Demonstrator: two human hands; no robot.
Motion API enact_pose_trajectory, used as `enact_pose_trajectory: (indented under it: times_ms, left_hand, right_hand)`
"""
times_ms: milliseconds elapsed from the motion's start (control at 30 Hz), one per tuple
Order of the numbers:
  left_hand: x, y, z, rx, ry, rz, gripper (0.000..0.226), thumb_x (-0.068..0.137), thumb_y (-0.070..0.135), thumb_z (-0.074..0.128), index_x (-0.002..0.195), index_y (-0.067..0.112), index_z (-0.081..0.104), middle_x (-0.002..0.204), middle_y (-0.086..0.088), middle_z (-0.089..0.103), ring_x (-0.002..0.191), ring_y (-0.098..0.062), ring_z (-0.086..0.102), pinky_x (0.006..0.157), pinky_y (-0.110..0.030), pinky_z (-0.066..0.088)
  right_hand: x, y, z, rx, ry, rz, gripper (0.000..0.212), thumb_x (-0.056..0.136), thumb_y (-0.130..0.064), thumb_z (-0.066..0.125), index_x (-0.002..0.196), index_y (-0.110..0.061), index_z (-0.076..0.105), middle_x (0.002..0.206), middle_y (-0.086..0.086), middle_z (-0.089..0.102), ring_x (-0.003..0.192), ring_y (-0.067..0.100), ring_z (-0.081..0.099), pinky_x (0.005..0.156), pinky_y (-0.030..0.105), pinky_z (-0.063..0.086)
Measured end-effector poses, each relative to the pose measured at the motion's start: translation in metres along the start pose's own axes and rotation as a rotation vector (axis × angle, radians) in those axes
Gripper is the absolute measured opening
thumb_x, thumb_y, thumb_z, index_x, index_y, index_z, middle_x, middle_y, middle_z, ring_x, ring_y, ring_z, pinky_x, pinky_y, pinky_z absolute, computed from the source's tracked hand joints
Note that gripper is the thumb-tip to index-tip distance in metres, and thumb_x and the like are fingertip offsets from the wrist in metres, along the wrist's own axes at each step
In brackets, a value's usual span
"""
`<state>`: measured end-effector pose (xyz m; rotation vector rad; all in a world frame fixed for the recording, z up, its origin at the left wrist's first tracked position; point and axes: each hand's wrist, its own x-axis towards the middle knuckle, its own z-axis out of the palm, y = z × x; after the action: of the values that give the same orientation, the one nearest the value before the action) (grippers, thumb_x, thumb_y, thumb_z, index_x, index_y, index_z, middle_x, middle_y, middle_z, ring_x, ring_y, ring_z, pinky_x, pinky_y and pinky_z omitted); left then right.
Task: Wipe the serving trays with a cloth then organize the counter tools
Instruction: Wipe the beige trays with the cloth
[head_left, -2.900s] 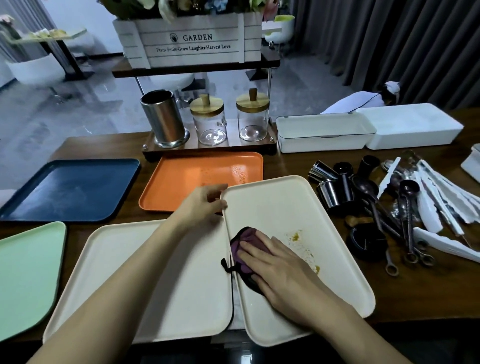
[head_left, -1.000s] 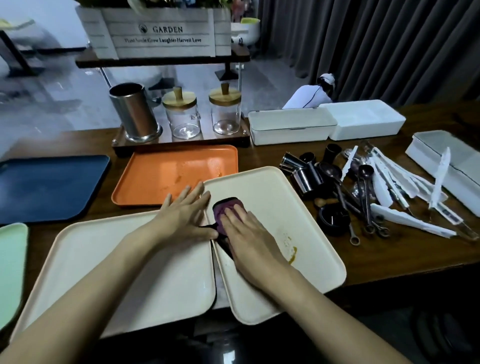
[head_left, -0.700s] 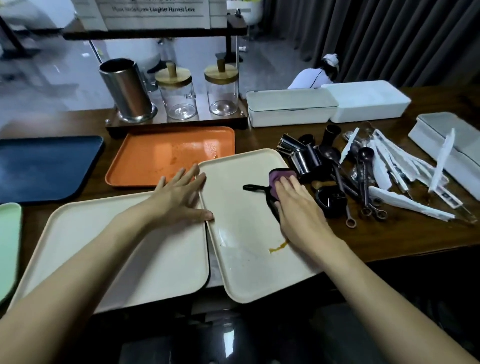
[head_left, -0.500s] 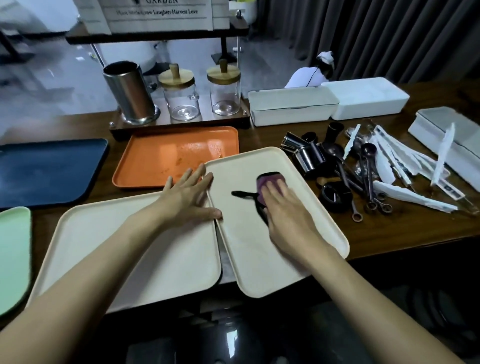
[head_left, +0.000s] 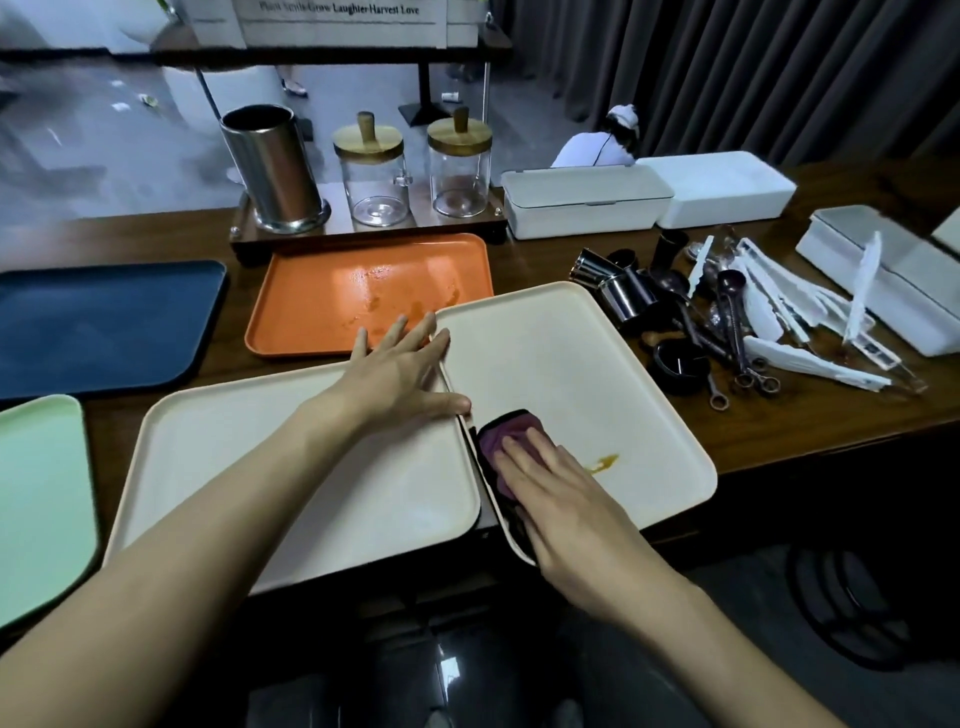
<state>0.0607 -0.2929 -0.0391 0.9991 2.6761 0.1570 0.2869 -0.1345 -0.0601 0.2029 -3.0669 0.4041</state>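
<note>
Right hand (head_left: 550, 483) flat, fingers together, pressing a purple cloth (head_left: 501, 439) onto the near-left part of the right cream tray (head_left: 561, 358). Left hand (head_left: 400, 374) spread wide, gripping nothing, palm down on the far-right corner of the left cream tray (head_left: 291, 467), fingertips against the right tray's left rim to steady it. Orange smear (head_left: 602, 461) just right of the cloth and clearly nearer the right hand; likely next stroke a short sweep rightward. Right tray skewed, long axis running from near-left to far-right, near end hanging past the surface (head_left: 779, 415) edge. Beyond the left hand, orange tray (head_left: 363, 291) wet-streaked and spotted, probably not yet wiped; navy tray (head_left: 104, 322) and green tray (head_left: 36, 499) left of the cream pair. Right of the right tray, heaped counter tools (head_left: 727, 322): metal measuring cups, dark spoons, white plastic utensils, unsorted. Farther back, steel canister (head_left: 270, 166), contents not visible, two lidded glass jars (head_left: 369, 171) seemingly empty, and closed white boxes (head_left: 582, 202).
</note>
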Motion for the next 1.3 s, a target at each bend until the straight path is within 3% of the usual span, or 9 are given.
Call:
enact_pose_trajectory:
  times_ms: [133,333,467,600,800,933,1100,1200,1300]
  left_hand:
    - [-0.002,0.004,-0.001,0.007,0.002,-0.018,0.108,0.08,0.083,0.045,0.164,0.03,0.005,0.17,0.005,-0.014,0.157,-0.022,-0.014,0.122,-0.063,-0.008]
    - [-0.015,0.013,0.008,-0.048,0.095,-0.046,0.098,0.088,0.076,0.045,0.164,0.026,0.01,0.171,0.0,-0.006,0.157,-0.024,-0.012,0.123,-0.06,-0.006]
    - [-0.026,0.019,0.019,-0.104,0.197,-0.036,0.079,0.098,0.066,0.043,0.163,0.026,0.021,0.171,-0.002,0.004,0.158,-0.027,-0.008,0.123,-0.059,-0.002]
    - [-0.028,0.025,0.022,-0.148,0.185,-0.065,0.063,0.105,0.052,0.038,0.162,0.029,0.024,0.171,-0.003,0.003,0.158,-0.028,-0.008,0.124,-0.059,-0.002]
    - [-0.024,0.027,0.017,-0.067,0.12,-0.11,0.066,0.105,0.056,0.033,0.164,0.03,0.015,0.171,-0.001,-0.004,0.158,-0.027,-0.011,0.124,-0.059,-0.003]
    - [-0.025,0.028,0.02,-0.07,0.105,-0.126,0.068,0.106,0.056,0.031,0.164,0.029,0.009,0.172,-0.002,-0.006,0.157,-0.028,-0.011,0.124,-0.06,-0.003]
    - [-0.024,0.032,0.019,-0.083,0.095,-0.139,0.066,0.108,0.049,0.03,0.165,0.025,0.007,0.171,-0.002,-0.007,0.157,-0.026,-0.012,0.124,-0.059,-0.004]
    - [-0.022,0.036,0.017,-0.103,0.095,-0.136,0.065,0.108,0.04,0.033,0.164,0.021,0.009,0.172,-0.006,-0.005,0.158,-0.028,-0.01,0.124,-0.06,-0.002]
    - [-0.021,0.037,0.018,-0.107,0.1,-0.14,0.064,0.107,0.038,0.034,0.164,0.02,0.01,0.172,-0.006,-0.005,0.158,-0.029,-0.009,0.123,-0.062,-0.001]
  right_hand:
    - [-0.012,0.0,-0.003,0.021,-0.037,0.003,0.063,0.096,-0.021,0.033,0.158,-0.015,0.029,0.166,-0.002,0.024,0.156,0.019,0.006,0.12,0.027,-0.004]
    - [0.004,0.003,0.005,-0.025,0.038,0.019,0.061,0.088,-0.015,0.04,0.149,-0.008,0.046,0.155,0.008,0.045,0.149,0.03,0.032,0.119,0.039,0.021]
    - [0.038,0.005,-0.002,0.005,-0.02,0.022,0.065,0.098,-0.014,0.041,0.159,-0.011,0.02,0.168,0.005,0.016,0.156,0.026,0.003,0.125,0.037,0.003]
    - [0.068,0.009,-0.003,-0.014,-0.022,0.046,0.063,0.1,-0.015,0.041,0.159,-0.012,0.019,0.168,0.004,0.017,0.155,0.025,0.003,0.125,0.039,0.008]
    - [0.049,0.002,-0.008,0.012,-0.062,0.034,0.068,0.097,-0.014,0.043,0.16,-0.01,0.016,0.168,0.005,0.013,0.156,0.026,0.0,0.125,0.038,0.005]
    - [0.003,0.005,-0.005,0.015,-0.029,-0.055,0.066,0.092,-0.011,0.051,0.155,-0.007,0.033,0.163,0.008,0.03,0.154,0.03,0.015,0.125,0.041,0.013]
    - [-0.007,0.023,-0.015,0.025,-0.076,-0.095,0.055,0.104,-0.017,0.039,0.158,-0.016,0.028,0.166,-0.002,0.023,0.156,0.021,0.007,0.123,0.033,0.004]
    - [-0.003,0.051,-0.022,-0.027,-0.084,0.005,0.056,0.106,-0.018,0.035,0.16,-0.016,0.021,0.168,-0.001,0.016,0.156,0.021,0.003,0.125,0.033,0.005]
    - [-0.006,0.091,-0.031,-0.052,0.002,0.164,0.056,0.105,-0.017,0.038,0.159,-0.011,0.023,0.167,0.005,0.021,0.156,0.023,0.007,0.125,0.032,0.009]
